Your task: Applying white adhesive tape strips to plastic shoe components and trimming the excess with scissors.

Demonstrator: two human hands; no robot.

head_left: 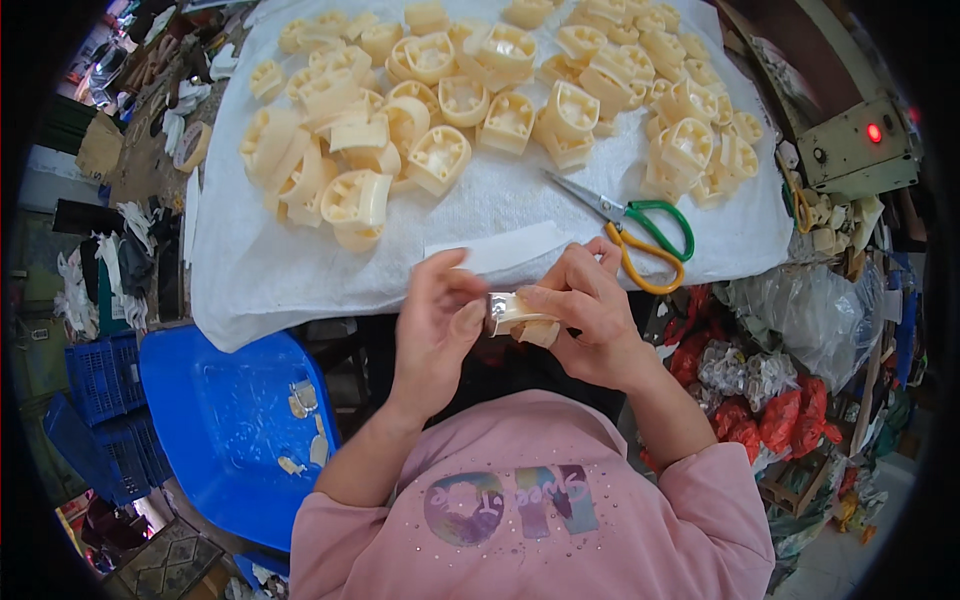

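cream plastic part (pixel 515 316) | right hand (pixel 588 312) pinching it | left hand (pixel 440 312) half-open beside it, contact unclear

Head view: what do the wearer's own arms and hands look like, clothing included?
The left hand and right hand show no gloves; the forearms are uncovered. The left sleeve and right sleeve are pink and loose, ending near the elbows. No watch shows.
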